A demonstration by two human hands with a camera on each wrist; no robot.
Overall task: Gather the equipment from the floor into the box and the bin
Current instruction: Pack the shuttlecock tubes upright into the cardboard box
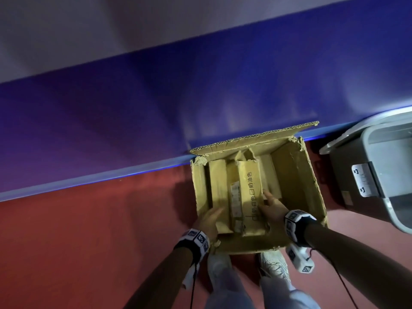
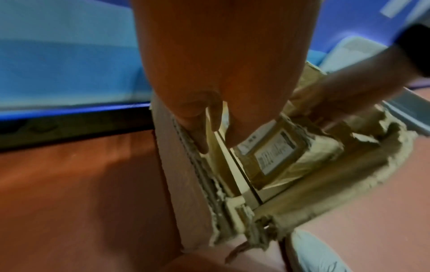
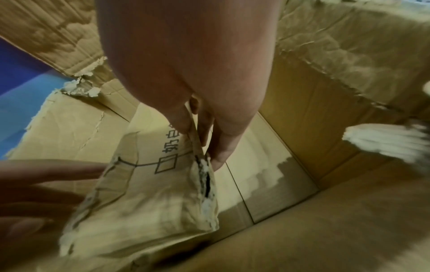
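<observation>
Both hands, left point(image 1: 209, 220) and right point(image 1: 273, 208), grip a torn, creased carton point(image 1: 248, 197) inside the ragged cardboard box point(image 1: 294, 175); fingertips hidden.

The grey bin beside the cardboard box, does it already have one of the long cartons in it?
No, the grey bin shows only bare walls; the long cartons lie inside the cardboard box.

This looks like a play room or a gym room, though I can't be sure. The floor point(image 1: 89, 230) is red and smooth. The wall point(image 1: 156, 97) is blue low down and pale higher up. A torn cardboard box point(image 1: 296, 175) and a grey bin point(image 1: 379, 175) stand against it.
</observation>
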